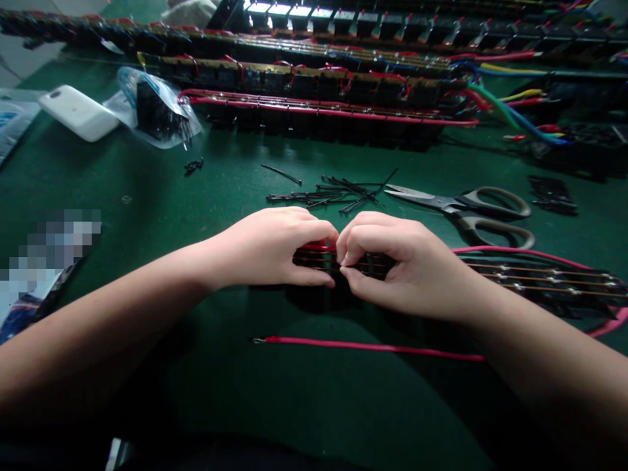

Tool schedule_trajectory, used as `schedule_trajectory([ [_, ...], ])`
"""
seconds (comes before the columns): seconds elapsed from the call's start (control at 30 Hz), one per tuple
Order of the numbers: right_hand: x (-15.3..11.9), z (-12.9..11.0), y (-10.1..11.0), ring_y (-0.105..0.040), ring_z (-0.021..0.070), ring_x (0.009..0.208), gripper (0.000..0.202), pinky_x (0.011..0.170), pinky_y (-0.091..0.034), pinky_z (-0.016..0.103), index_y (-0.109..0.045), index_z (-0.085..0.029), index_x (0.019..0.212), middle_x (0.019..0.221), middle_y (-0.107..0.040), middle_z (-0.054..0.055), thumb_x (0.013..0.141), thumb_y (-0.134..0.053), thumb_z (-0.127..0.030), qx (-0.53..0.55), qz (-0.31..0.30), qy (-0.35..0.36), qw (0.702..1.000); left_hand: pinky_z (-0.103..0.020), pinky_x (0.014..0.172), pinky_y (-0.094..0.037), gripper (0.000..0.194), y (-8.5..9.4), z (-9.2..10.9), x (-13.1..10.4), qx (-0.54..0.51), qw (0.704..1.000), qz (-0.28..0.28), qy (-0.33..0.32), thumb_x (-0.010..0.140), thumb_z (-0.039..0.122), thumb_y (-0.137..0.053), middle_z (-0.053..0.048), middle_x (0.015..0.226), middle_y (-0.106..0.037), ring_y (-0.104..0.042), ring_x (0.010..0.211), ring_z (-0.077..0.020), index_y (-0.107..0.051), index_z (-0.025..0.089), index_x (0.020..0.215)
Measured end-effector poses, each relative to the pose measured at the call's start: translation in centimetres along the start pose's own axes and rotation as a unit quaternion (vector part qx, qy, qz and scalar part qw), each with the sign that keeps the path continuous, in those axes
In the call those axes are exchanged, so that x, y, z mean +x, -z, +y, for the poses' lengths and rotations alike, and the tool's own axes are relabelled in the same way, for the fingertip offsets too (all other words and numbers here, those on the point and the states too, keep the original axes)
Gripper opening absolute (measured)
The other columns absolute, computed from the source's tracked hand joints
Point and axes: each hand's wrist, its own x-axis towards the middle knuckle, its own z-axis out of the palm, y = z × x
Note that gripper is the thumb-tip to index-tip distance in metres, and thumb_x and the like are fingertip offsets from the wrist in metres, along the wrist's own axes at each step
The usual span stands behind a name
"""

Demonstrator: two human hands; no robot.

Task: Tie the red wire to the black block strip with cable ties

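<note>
Beyond our hands the green table (147,196) carries a loose heap of black cable ties (338,190), and just to its right a pair of scissors (466,208) lies with the blades pointing left and the grey handles to the right. Farther back, long rows of finished black strips (318,114) bound with red wire stretch across the table, a clear plastic bag (157,111) of black parts lies at the far left beside a white box (78,112), and coloured cables (510,104) run off to the far right. Nearer to us a loose red wire (367,347) lies flat across the mat, just below the wrists. Nothing stands between us and the work. Our left hand (275,245) and right hand (397,261) meet knuckle to knuckle at the middle of the table, both curled palm down with forearms coming in low from either side. Both are pinched shut on the left end of the black terminal strip (530,278), which runs off to the right along the mat with thin bare wires along its top and a red wire looping round it; the fingertips of the two hands touch each other over it.
</note>
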Motion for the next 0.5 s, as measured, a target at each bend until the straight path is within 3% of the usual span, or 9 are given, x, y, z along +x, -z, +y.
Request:
schedule_trajectory([
  [0.2,0.07,-0.04,0.15,-0.059,0.0172,0.075,0.013,0.066,-0.047,0.030,-0.059,-0.020,0.071,0.077,-0.064,0.004,0.077,-0.062,-0.010,0.005,-0.009,-0.001,1.000,-0.026,0.072,-0.044,0.030,0.38,-0.09,-0.01,-0.043,0.999,-0.014,0.008,0.087,0.042,-0.070,-0.002,0.095,-0.071,-0.064,0.087,-0.0178,-0.064,0.020,0.106],
  [0.37,0.12,-0.11,0.09,-0.058,0.0167,0.075,0.015,0.068,-0.047,0.030,-0.060,-0.020,0.070,0.076,-0.064,0.003,0.076,-0.060,-0.007,0.002,-0.006,0.003,1.000,-0.023,0.082,-0.049,0.017,0.71,-0.16,0.06,-0.144,0.989,-0.008,0.018,0.093,0.021,-0.057,0.000,0.105,-0.070,-0.065,0.095,-0.0134,-0.061,0.020,0.109],
  [0.5,-0.03,0.06,-0.01,-0.058,0.0162,0.073,0.012,0.066,-0.047,0.029,-0.060,-0.019,0.072,0.075,-0.064,0.003,0.075,-0.061,-0.008,-0.001,0.007,0.000,1.000,-0.025,0.083,-0.052,0.019,0.66,-0.51,0.11,-0.201,0.978,0.026,0.038,0.094,0.012,-0.044,-0.001,0.101,-0.068,-0.066,0.095,-0.0126,-0.058,0.020,0.104],
])
